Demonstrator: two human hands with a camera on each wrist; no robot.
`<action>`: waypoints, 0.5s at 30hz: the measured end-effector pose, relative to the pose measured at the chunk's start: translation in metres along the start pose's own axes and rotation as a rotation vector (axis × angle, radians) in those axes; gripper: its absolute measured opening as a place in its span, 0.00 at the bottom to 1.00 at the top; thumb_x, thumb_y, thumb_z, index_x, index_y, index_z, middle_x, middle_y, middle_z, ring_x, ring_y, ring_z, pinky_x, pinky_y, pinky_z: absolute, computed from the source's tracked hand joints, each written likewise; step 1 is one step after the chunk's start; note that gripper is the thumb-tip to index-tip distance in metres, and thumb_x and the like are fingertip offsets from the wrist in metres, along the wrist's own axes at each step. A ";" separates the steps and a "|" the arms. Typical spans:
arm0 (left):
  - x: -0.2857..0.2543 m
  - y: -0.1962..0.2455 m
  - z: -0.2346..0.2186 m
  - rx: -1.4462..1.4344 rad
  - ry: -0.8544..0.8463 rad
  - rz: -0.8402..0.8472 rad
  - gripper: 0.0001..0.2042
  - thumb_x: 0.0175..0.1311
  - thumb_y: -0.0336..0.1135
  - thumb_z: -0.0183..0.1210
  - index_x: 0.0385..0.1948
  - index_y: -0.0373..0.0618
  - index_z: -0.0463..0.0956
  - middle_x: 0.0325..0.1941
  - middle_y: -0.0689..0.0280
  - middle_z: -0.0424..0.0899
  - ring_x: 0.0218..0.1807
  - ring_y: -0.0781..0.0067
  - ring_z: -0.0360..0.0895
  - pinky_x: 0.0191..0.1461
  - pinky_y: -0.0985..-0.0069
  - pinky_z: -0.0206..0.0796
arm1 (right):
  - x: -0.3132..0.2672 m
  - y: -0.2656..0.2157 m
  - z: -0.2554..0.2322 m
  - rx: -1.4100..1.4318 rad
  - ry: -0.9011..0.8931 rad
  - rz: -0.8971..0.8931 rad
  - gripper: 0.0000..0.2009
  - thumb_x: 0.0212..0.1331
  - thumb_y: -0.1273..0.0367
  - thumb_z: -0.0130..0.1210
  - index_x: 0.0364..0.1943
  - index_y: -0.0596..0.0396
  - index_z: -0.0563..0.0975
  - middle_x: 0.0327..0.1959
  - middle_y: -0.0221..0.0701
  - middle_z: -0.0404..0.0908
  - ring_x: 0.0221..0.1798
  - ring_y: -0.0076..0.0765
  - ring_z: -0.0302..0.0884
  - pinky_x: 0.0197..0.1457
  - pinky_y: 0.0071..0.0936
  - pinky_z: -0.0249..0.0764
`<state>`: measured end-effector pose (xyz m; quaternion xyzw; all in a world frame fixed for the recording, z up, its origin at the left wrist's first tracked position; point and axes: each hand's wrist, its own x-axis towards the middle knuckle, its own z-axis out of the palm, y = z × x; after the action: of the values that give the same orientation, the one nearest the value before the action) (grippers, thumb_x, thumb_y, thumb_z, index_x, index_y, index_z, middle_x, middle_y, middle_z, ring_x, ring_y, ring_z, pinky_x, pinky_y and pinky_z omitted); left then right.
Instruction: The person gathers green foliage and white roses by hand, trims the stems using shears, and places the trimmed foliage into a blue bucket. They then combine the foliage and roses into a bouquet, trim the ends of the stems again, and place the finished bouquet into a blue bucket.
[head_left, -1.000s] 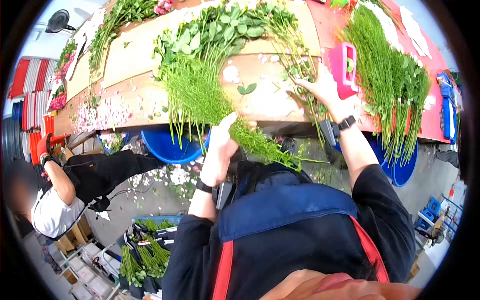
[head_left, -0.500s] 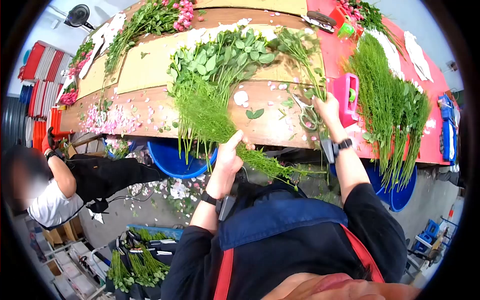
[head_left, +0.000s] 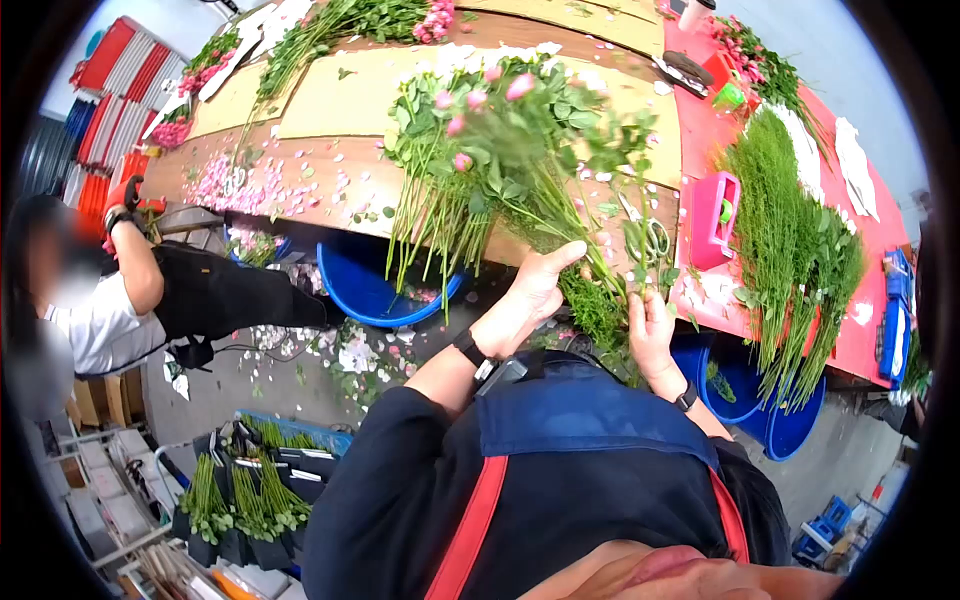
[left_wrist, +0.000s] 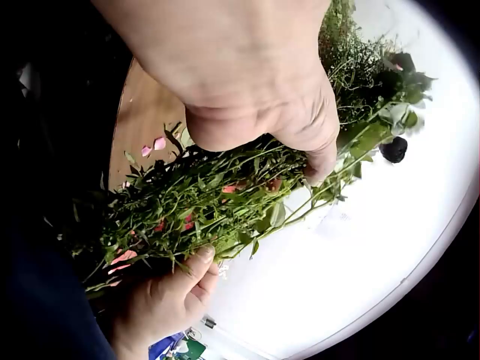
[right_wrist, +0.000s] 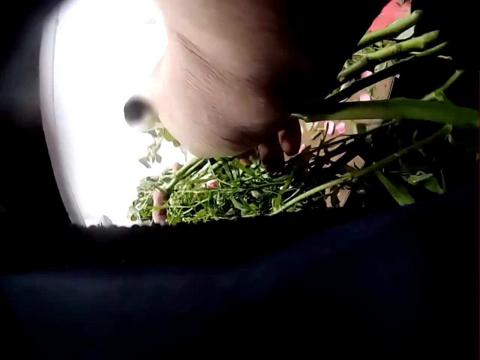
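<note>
Near the table's front edge my left hand [head_left: 532,288] grips a bunch of feathery greenery [head_left: 598,312] together with leafy stems. Pink roses [head_left: 520,87] at its far end are partly blurred. The thumb lies across the stems, and the fingers curl out of sight beneath. Just right of it, my right hand [head_left: 652,328] pinches the lower stems between thumb and fingers. In the left wrist view the same greenery [left_wrist: 202,202] runs beneath my left hand, with my right hand's [left_wrist: 169,304] thumb tip against it. Scissors [head_left: 655,240] lie on the table beyond my right hand.
Leafy cut stems [head_left: 425,215] overhang the table edge above a blue bucket [head_left: 345,300]. A pink plastic holder [head_left: 712,215] and more greenery [head_left: 770,190] lie on the red cover at right. Petals [head_left: 240,185] litter the wooden tabletop. Another person [head_left: 110,310] is at left.
My right hand has come back from the tabletop stems to beside my left hand. Pink roses now show with the bunch, which has swung from slanting sideways to pointing away from me.
</note>
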<state>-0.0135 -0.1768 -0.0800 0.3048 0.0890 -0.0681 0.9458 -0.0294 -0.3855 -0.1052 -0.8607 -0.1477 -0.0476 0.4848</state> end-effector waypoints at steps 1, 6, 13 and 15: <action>-0.004 0.002 -0.003 -0.002 -0.026 -0.001 0.20 0.57 0.33 0.60 0.52 0.38 0.72 0.48 0.62 0.81 0.37 0.74 0.77 0.39 0.78 0.71 | 0.000 -0.002 0.001 0.010 0.010 0.019 0.03 0.63 0.74 0.52 0.35 0.59 0.74 0.18 0.29 0.72 0.20 0.22 0.68 0.25 0.24 0.67; -0.022 0.010 -0.018 0.042 -0.096 0.001 0.19 0.56 0.32 0.56 0.51 0.36 0.73 0.45 0.60 0.81 0.33 0.74 0.76 0.37 0.78 0.71 | -0.004 -0.003 0.009 0.150 -0.029 -0.123 0.06 0.60 0.76 0.55 0.39 0.62 0.76 0.27 0.31 0.74 0.26 0.24 0.67 0.29 0.21 0.67; -0.046 0.023 -0.028 0.022 -0.046 0.012 0.17 0.57 0.30 0.56 0.49 0.37 0.73 0.40 0.63 0.81 0.34 0.74 0.77 0.35 0.75 0.72 | -0.004 -0.034 0.026 0.196 -0.231 -0.150 0.10 0.52 0.81 0.58 0.40 0.63 0.77 0.29 0.33 0.75 0.29 0.30 0.71 0.35 0.25 0.69; -0.050 0.025 -0.036 0.070 -0.061 0.065 0.18 0.56 0.30 0.58 0.50 0.40 0.74 0.42 0.65 0.81 0.36 0.75 0.77 0.35 0.77 0.71 | -0.001 -0.032 0.031 0.142 -0.273 -0.232 0.10 0.51 0.81 0.58 0.39 0.64 0.78 0.28 0.34 0.75 0.29 0.31 0.71 0.35 0.25 0.69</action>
<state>-0.0624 -0.1321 -0.0839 0.3383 0.0477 -0.0497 0.9385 -0.0422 -0.3438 -0.0961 -0.7999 -0.3135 0.0245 0.5112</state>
